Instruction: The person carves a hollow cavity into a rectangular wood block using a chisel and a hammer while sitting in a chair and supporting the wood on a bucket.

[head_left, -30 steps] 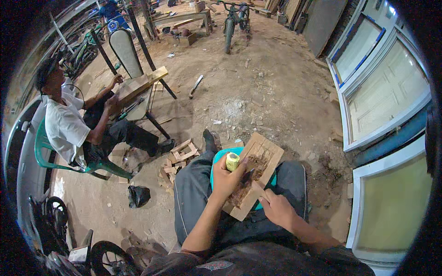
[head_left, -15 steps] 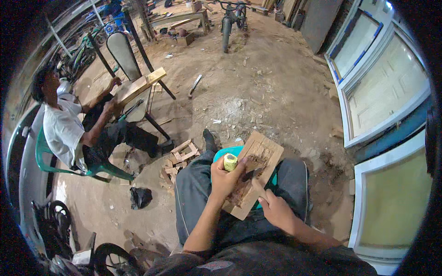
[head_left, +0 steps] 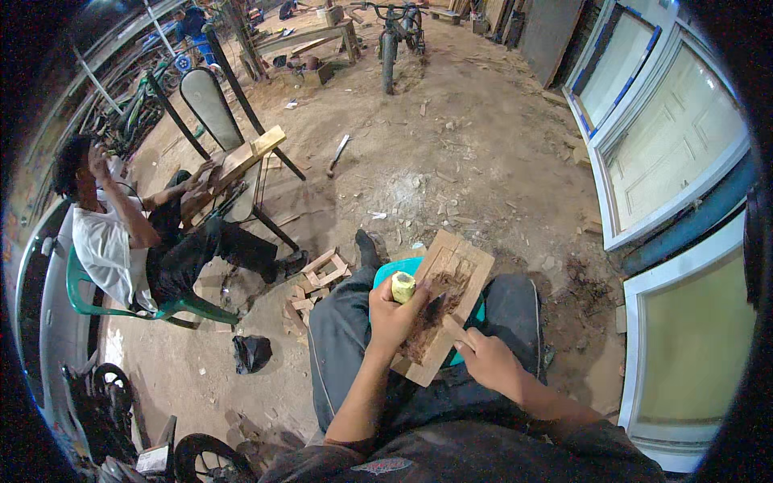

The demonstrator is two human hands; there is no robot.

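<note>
On a teal stool [head_left: 386, 272] between my knees rests a wooden board [head_left: 471, 256], tilted, with a rough recess [head_left: 445, 283] carved into its face and brown shavings in it. My left hand [head_left: 394, 320] is wrapped round the yellow-green handle [head_left: 403, 287] of a tool, thumb along its side. Its lower part is mostly hidden by the hand, with something dark over the recess. My right hand [head_left: 488, 360], at the board's right edge, grips a pale wooden handle [head_left: 456, 328] whose tip lies over the board; what else it belongs to cannot be seen.
At the left a co-worker [head_left: 113, 233] sits on a green chair [head_left: 189, 304], a wooden beam [head_left: 241, 161] resting on the chair before them. Wood offcuts [head_left: 310, 290], a black bag [head_left: 252, 352] and a knife-like tool [head_left: 338, 154] lie on the ground. White-framed panels [head_left: 636, 346] stand at the right.
The co-worker has raised one hand from the beam to their head. My hands and the board have hardly shifted; the recess shows slightly more plainly.
</note>
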